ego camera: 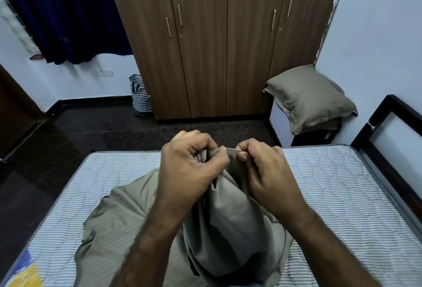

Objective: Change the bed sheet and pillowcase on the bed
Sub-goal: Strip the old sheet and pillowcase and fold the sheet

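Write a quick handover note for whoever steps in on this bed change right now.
Left hand: grips bunched olive sheet.
Right hand: fingers pinch the sheet's edge.
Sheet: heaped mid-mattress, lifted at its top.
Pillow: olive-cased, off the bed by the wardrobe.
Done: mattress bare.
Left: spread or clear the sheet (old or new unclear), return the pillow.

The bed sheet is smooth, matt olive-grey cloth, creased where it bunches, and the pillowcase looks like the same cloth. The mattress has a quilted, striped fabric cover. The wardrobe shows matt wood grain with slim metal handles, and the floor is dark, glossy speckled stone.
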The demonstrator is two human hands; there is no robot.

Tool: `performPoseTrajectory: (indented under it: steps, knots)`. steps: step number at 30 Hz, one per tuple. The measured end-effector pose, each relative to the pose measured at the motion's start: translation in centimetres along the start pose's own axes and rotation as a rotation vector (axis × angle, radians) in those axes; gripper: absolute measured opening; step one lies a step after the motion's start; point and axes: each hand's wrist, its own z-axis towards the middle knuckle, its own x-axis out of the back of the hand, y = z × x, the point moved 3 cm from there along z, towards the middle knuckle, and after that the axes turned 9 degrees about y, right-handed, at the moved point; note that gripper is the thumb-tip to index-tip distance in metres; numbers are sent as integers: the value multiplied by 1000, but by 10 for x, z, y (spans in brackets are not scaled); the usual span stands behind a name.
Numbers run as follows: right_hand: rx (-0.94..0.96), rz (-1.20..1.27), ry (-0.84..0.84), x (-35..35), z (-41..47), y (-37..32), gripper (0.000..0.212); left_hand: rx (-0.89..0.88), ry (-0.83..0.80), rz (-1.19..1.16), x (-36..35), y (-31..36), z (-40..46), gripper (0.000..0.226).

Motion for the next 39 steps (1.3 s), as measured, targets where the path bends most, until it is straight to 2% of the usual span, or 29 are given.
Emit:
performPoseTrajectory:
  steps: [2,7,9,13,17,25,28,34,39]
  knots:
    - [-15,57,-12,0,1,-3,18,25,65,-19,0,0,0,31]
    - [-203,323,-39,1,5,4,13,-55,110,-30,-1,4,-3,32]
    - [-244,380,-62,-2,4,6,13,65,114,-231,-5,5,-6,33]
    - [-328,483,-91,-14,-3,12,11,455,-6,-948,-20,19,-15,32]
    - [-548,762,-118,-11,-5,15,16,550,-118,-1182,-22,17,-17,24]
    - [-609,769,4,9,-2,17,24,467,-71,-1035,-7,3,-10,24]
    - [-601,751,65,14,-1,18,26,415,-52,-872,0,-1,-10,28]
    - [-501,629,176,21,3,18,15,308,-27,-657,10,1,-8,31]
    - [-480,577,169,22,6,23,7,232,2,-434,14,2,-5,31]
